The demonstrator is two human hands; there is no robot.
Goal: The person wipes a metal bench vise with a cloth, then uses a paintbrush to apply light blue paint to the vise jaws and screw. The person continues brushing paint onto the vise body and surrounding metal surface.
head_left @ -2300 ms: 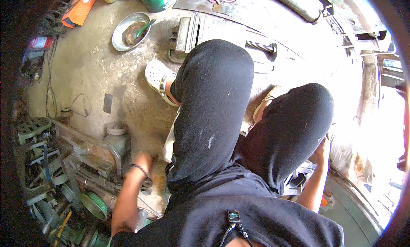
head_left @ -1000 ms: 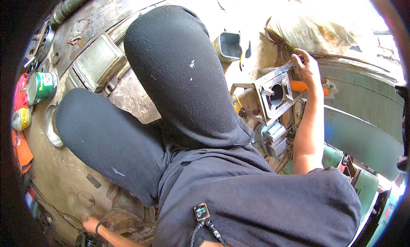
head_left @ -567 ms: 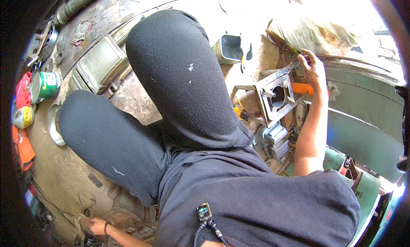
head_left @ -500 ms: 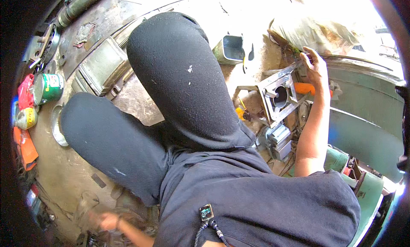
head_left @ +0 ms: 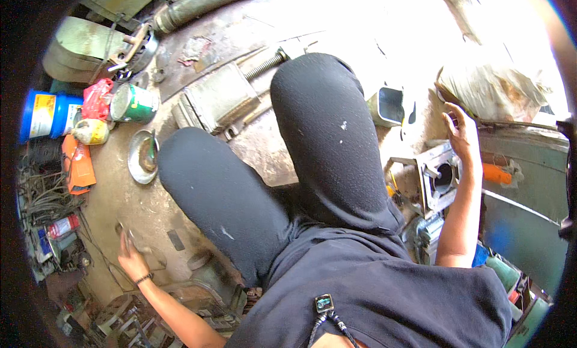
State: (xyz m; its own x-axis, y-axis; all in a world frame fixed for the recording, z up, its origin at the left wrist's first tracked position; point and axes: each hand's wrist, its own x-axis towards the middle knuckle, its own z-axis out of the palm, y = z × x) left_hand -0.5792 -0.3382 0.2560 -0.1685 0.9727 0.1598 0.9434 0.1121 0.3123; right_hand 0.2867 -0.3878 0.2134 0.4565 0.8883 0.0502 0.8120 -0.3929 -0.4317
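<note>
Head view records both bare hands of a seated person in black trousers [head_left: 330, 137], working at floor level. The left hand [head_left: 133, 262] is extended low on the left, fingers pointing away from the body, a dark beaded bracelet [head_left: 143, 279] at its wrist. A small greyish shape shows at its fingertips; whether this is grasped cannot be told. Just beside this hand, to its right, are a thin looped wire [head_left: 161, 262] and a dark flat rectangular plate [head_left: 176, 240] lying on the concrete floor [head_left: 111, 206].

The right hand [head_left: 463, 134] is unclenched, fingers apart and loosely curved, a gap visible between thumb and fingers. Near it, below in the view, is a silver-grey metal frame with a round dark opening [head_left: 424, 182], its right part hidden by the forearm; contact between hand and frame cannot be confirmed. A silver finned metal unit [head_left: 429, 232] sits close below the frame. An orange cylinder [head_left: 497, 173] lies right of the forearm, and a pale crumpled sack [head_left: 490, 89] beyond the fingers. Ahead of the knees stands a grey metal vise [head_left: 219, 101].
</note>
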